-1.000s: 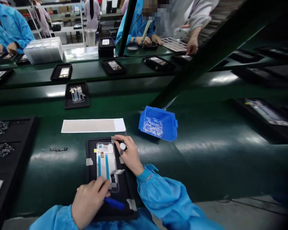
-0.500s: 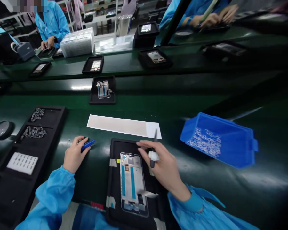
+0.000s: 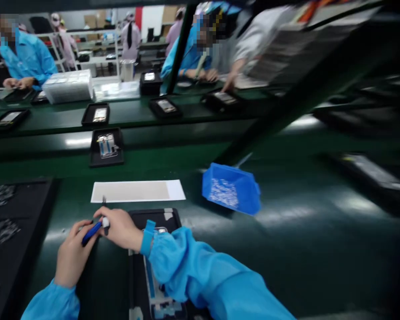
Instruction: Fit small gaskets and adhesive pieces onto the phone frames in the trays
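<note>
Right hand (image 3: 120, 229) has crossed left, off the black tray (image 3: 150, 218), and now meets the left hand (image 3: 71, 258); it grips a slim dark tool (image 3: 105, 221) (white collar), while the left clasps a glossy blue pen-shaped tool (image 3: 90, 233). A phone frame (image 3: 152, 289) lies in the tray under the right blue sleeve (image 3: 186, 271).

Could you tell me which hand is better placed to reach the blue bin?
Probably the right hand: it is nearer the blue bin on that side; the left hand sits farther left, holding a blue tool.
</note>
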Available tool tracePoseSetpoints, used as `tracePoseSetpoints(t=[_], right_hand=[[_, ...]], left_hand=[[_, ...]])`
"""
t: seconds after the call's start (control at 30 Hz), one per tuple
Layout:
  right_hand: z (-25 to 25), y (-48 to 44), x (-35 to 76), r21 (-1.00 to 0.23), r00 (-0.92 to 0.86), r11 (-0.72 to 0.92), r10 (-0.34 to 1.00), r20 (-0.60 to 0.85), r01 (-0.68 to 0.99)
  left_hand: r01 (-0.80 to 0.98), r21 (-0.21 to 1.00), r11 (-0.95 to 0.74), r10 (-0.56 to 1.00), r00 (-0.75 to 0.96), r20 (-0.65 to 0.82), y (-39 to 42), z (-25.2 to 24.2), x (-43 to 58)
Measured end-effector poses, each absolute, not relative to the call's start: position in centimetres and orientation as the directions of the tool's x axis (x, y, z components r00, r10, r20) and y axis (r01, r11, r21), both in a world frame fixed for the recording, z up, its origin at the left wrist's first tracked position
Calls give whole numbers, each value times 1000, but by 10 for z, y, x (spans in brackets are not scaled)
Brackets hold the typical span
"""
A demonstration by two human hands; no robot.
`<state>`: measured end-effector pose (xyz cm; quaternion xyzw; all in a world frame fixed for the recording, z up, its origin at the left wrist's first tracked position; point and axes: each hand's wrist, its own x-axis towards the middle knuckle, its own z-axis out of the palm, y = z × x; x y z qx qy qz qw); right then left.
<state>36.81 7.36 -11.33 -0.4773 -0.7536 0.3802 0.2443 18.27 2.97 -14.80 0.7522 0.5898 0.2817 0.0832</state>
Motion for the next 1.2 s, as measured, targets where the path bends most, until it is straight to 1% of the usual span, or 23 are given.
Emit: tracePoseSetpoints(t=[0.2, 0.33, 0.47, 0.57, 0.73, 0.83, 0.97, 1.07, 1.13, 1.2], right_hand=[[-114, 77, 368, -759, -411, 281, 911, 20, 587], [-117, 79, 369, -796, -433, 279, 901, 24, 537], [-120, 81, 373, -842, -465, 279, 884, 37, 463], [-121, 82, 374, -864, -478, 286, 876, 62, 414], [-121, 82, 374, -860, -481, 308, 873, 86, 406], [-117, 81, 377, -883, -465, 292, 880, 98, 367], [-105, 79, 398, -933, -366, 259, 917, 157, 249], [-91, 72, 427, -976, -298, 207, 937, 181, 60], [-83, 62, 448, -987, -274, 136, 950, 153, -81], [-78, 49, 467, -984, -235, 43, 968, 84, -174]], left_hand=[[790, 508, -343, 917, 163, 365, 38, -160, 174], [780, 536, -324, 923, 135, 360, 39, -156, 176], [781, 540, -314, 926, 127, 355, 40, -154, 175], [780, 534, -326, 925, 145, 352, 41, -155, 174], [793, 503, -344, 918, 171, 358, 40, -154, 174], [832, 461, -307, 927, 152, 343, 39, -155, 174], [857, 425, -290, 938, 166, 304, 38, -154, 173], [880, 383, -280, 926, 143, 348, 35, -144, 176], [885, 376, -275, 903, 103, 417, 30, -131, 183], [843, 434, -318, 884, 98, 457, 24, -117, 194]])
